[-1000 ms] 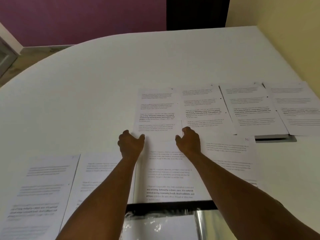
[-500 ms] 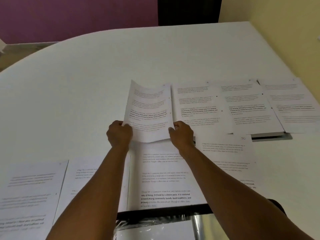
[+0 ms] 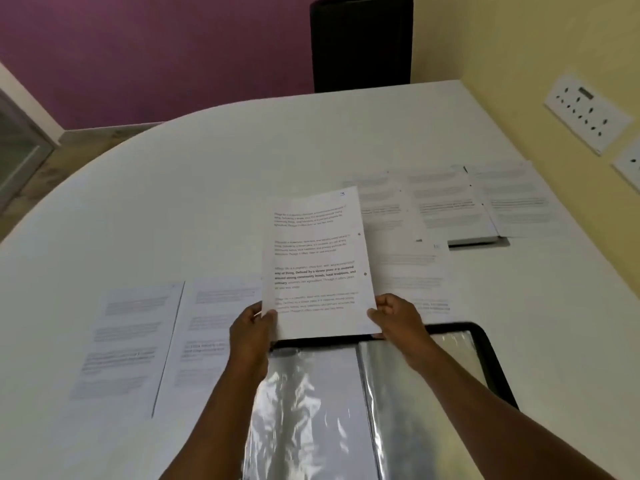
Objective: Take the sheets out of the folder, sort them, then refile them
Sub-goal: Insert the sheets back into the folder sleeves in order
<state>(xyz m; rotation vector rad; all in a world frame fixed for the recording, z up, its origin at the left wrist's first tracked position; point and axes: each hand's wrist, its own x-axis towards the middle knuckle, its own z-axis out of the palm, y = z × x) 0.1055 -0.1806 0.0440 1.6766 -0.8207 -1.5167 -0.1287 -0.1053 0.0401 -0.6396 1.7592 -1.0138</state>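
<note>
**Printed sheet lifted over the open folder**

Broad white bench (image 3: 207,209) with a rounded edge toward nine o'clock and a straight edge against a pale yellow wall (image 3: 519,64) toward three o'clock; purple wall (image 3: 156,46) at eleven o'clock; dark chair back (image 3: 362,43) at twelve o'clock, just beyond the far edge; white socket plate (image 3: 588,114) on the yellow wall at two o'clock, with the corner of a second plate just below it; strip of grey floor at ten o'clock.

Held sheet (image 3: 317,265) raised near the centre, tilted slightly, bottom edge just over the far rim of the folder; left hand (image 3: 251,329) pinching its lower left corner, right hand (image 3: 394,315) pinching its lower right corner, so each grip grasping the held sheet. Four blocks of print on it; third block partly bold, with "way of living. Defined by a slower pace" readable; small blue handwritten "3" in the top right corner; two punch holes along the right margin.

Open folder (image 3: 485,344) at six o'clock, black-edged, glossy clear sleeves spread on both sides of the spine, forearms crossing above them.

Two near sheets (image 3: 138,341) side by side at eight o'clock, flat, print too faint to read. Far row of sheets (image 3: 443,202) at two o'clock, overlapping, one resting on a thin stack with a grey edge. Another sheet (image 3: 412,271) flat at three o'clock, just beside the held one, partly hidden behind it; text blurred.
</note>
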